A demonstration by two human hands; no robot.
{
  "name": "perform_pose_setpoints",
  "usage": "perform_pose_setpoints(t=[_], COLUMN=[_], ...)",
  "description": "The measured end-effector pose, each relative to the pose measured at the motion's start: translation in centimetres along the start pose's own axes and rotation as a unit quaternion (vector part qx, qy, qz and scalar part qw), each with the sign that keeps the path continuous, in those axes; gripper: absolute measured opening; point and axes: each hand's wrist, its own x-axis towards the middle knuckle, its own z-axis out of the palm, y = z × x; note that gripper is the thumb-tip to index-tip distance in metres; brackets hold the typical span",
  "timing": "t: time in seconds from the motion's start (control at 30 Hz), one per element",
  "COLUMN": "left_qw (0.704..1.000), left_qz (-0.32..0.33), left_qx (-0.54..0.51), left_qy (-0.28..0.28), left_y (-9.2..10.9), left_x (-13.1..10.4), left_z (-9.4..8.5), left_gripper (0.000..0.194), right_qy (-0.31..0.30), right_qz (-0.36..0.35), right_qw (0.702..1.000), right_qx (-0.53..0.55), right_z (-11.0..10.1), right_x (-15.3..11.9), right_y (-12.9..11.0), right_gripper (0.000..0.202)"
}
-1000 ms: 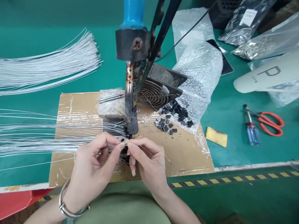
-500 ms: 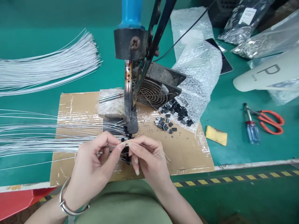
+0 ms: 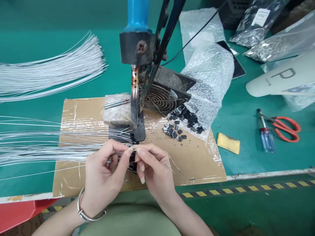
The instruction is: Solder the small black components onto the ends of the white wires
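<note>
My left hand [image 3: 108, 173] is closed in a pinch, its thumb and forefinger on thin wires whose gripped part is mostly hidden. Tip to tip with it, my right hand [image 3: 157, 170] also pinches the wires. Their thin wire ends [image 3: 171, 166] stick out past its palm to the right. Beneath and left of the fingers, a spread of long white wires [image 3: 71, 151] runs over the cardboard [image 3: 197, 164]. Just above the hands hangs a blue-handled soldering iron [image 3: 134, 95], clamped upright with its tip down. Dark pieces lie under the fingers, partly covered.
Behind the iron stands a grimy fan [image 3: 161, 98]. Small black parts [image 3: 188, 118] are heaped beside bubble wrap [image 3: 209, 72]. A wire bundle [image 3: 54, 72] lies at upper left. To the right are a yellow sponge [image 3: 228, 143], a screwdriver [image 3: 267, 137] and red-handled cutters [image 3: 286, 128].
Both hands have shifted slightly right, still fingertip to fingertip. The black piece that showed at my left fingertips is now out of sight. The wire ends past my right hand have spread apart.
</note>
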Motion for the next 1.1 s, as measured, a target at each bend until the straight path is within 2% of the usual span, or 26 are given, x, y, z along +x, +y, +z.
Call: perform_pose_setpoints(t=[0.17, 0.47, 0.77, 0.97, 1.1], left_qw=[1.000, 1.000, 0.999, 0.998, 0.998], left_qz=[0.005, 0.015, -0.004, -0.019, -0.031], left_qx=[-0.014, -0.001, -0.033, -0.045, -0.032], left_qy=[0.004, -0.010, 0.026, 0.031, 0.039], left_y=[-0.2, -0.3, -0.6, -0.2, 0.5], left_x=[0.0, 0.0, -0.3, 0.1, 0.6], left_z=[0.2, 0.0, 0.7, 0.6, 0.4], left_gripper=[0.013, 0.014, 0.014, 0.012, 0.010], right_qy=[0.010, -0.012, 0.017, -0.019, -0.021], right_qz=[-0.003, 0.018, -0.006, -0.008, -0.028], right_qw=[1.000, 1.000, 1.000, 1.000, 0.999], right_qx=[-0.002, -0.002, 0.019, 0.023, -0.019], right_z=[0.1, -0.6, -0.1, -0.2, -0.7], right_x=[0.0, 0.2, 0.0, 0.0, -0.1], right_y=[0.1, -0.3, 0.4, 0.2, 0.3], right_gripper=[0.018, 0.012, 0.012, 0.015, 0.013])
